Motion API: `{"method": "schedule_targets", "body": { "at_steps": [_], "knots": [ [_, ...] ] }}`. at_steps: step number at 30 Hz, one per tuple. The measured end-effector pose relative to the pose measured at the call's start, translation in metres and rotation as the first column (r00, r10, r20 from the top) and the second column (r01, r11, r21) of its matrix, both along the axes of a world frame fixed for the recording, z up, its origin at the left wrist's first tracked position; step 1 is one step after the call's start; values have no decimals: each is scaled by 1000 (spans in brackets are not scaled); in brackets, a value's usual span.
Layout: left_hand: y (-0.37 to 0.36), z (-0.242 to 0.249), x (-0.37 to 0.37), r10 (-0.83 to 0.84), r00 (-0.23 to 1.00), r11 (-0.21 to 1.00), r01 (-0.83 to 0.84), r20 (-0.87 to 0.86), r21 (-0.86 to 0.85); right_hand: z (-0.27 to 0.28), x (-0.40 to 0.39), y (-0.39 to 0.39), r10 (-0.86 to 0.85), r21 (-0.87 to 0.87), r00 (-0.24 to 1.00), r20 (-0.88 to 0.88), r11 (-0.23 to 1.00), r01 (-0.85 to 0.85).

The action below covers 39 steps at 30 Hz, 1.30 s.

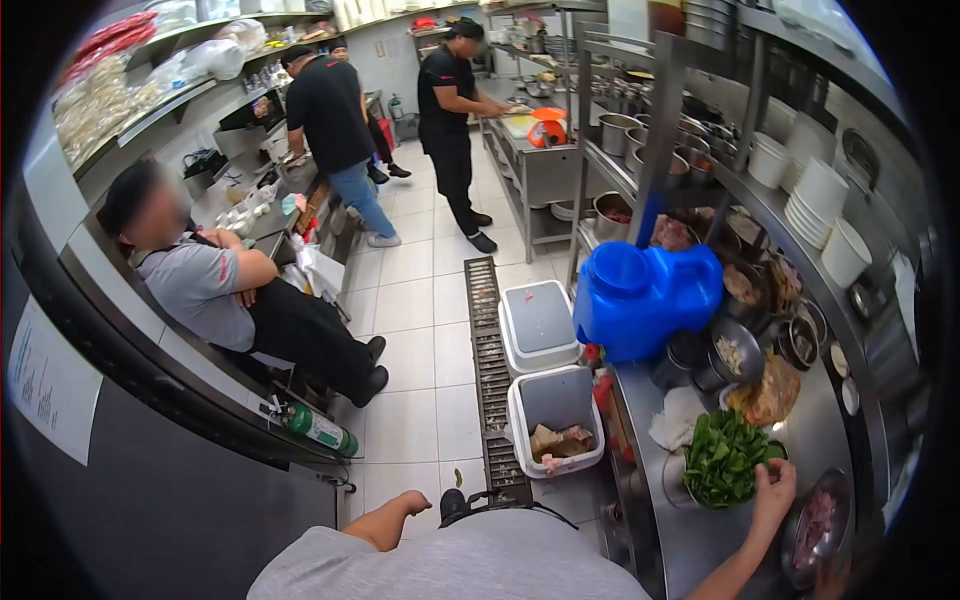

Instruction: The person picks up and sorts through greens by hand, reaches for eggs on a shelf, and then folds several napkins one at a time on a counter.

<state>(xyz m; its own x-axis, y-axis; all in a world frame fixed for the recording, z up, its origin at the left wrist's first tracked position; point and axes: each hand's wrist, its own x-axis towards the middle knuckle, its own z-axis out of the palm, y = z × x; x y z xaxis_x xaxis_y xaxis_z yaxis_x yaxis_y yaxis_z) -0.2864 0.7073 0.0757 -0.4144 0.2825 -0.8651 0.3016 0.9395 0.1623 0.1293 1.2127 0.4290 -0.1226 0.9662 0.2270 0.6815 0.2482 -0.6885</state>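
My right hand (773, 490) is at the right edge of a heap of leafy greens (728, 455), its fingers pinched together against the leaves. The greens pile above the rim of a metal container (679, 482) on the steel counter (690, 550). Beside my right forearm stands a metal bowl of raw-looking pinkish pieces (818, 520). My left hand (408, 503) hangs over the tiled floor, fingers curled, with nothing visible in it. A single green leaf (457, 479) lies on the floor near my shoe (453, 505).
A blue jug (640, 300) stands on the counter near metal pots and a bowl (738, 350). Two white bins (556, 425) flank the floor grate (484, 360). One person (240, 280) leans at left; others work farther back. Stacked white tubs (815, 205) line the shelf.
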Motion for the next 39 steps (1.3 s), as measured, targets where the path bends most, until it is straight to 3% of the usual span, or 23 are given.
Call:
{"method": "schedule_targets", "body": {
  "at_steps": [2, 4, 7, 10, 12, 13, 15, 18, 20, 22, 23, 25, 28, 30, 32, 33, 35, 36, 37, 39],
  "knots": [
    [-1, -1, 1, 40, 999, 999, -40, -6, 19, -31, -8, -5, 43, 334, 986, 163, 938, -96],
    [-1, -1, 1, 73, 997, 997, -72, -7, 34, -25, -22, -13, 146, -69, 949, 278, 989, -131],
    [6, 3, 6, 12, 1000, 990, -10, -19, 143, -35, -20, 1, 92, 24, 953, 290, 994, -103],
    [12, 6, 7, 155, 987, 981, -157, 29, 115, -14, -25, -2, 36, 105, 974, 223, 993, -60],
    [12, 4, 6, 43, 999, 986, -42, -1, 158, -4, -29, -2, 33, 184, 982, 187, 981, -68],
    [14, 4, 6, 44, 999, 986, -43, 3, 159, -3, -28, 0, 34, 184, 981, 192, 980, -70],
    [17, 6, 3, 39, 999, 994, -40, 8, 101, -4, -30, 3, 57, -54, 964, 259, 998, -45],
    [11, -18, -6, 141, 990, 979, -142, 20, 145, -18, -20, 12, 152, 13, 934, 324, 986, -165],
    [11, -29, -13, 214, 976, 964, -216, 28, 154, -13, -17, 16, 114, 247, 969, 219, 954, -168],
    [17, -15, -15, 356, 929, 922, -367, 100, 122, 13, -20, 12, 7, 246, 995, -103, 969, 19],
    [23, -5, -17, 274, 958, 951, -283, 81, 125, 23, -12, 12, 67, 293, 970, -235, 956, 5],
    [38, 20, -15, 187, 980, 973, -195, 72, 125, 42, 0, 8, 77, 137, 782, -619, 991, 10],
    [60, 49, -11, 127, 983, 979, -146, 132, 144, 78, -7, -4, 263, 219, 450, -854, 964, -149],
    [73, 43, -11, 100, 982, 976, -128, 158, 177, 96, -18, -21, 340, 283, 361, -868, 938, -201],
    [74, 33, -12, 136, 973, 963, -174, 185, 205, 110, -36, -40, 484, 432, 363, -796, 875, -220],
    [72, 28, -14, 166, 967, 956, -207, 194, 210, 115, -52, -50, 490, 469, 354, -797, 870, -149],
    [87, 30, -17, 34, 993, 980, -56, 116, 192, 126, -62, -79, 576, 629, 604, -551, 762, -153],
    [92, 31, -18, -14, 998, 990, 5, 67, 140, 140, -65, -90, 576, 615, 596, -559, 770, -167],
    [90, 16, -19, 5, 998, 992, -13, 67, 125, 158, -68, -100, 698, 607, 490, -522, 708, -361],
    [87, -17, -22, 176, 979, 963, -193, 101, 190, 179, -76, -110, 864, 570, 189, -467, 457, -683]
  ]
}}
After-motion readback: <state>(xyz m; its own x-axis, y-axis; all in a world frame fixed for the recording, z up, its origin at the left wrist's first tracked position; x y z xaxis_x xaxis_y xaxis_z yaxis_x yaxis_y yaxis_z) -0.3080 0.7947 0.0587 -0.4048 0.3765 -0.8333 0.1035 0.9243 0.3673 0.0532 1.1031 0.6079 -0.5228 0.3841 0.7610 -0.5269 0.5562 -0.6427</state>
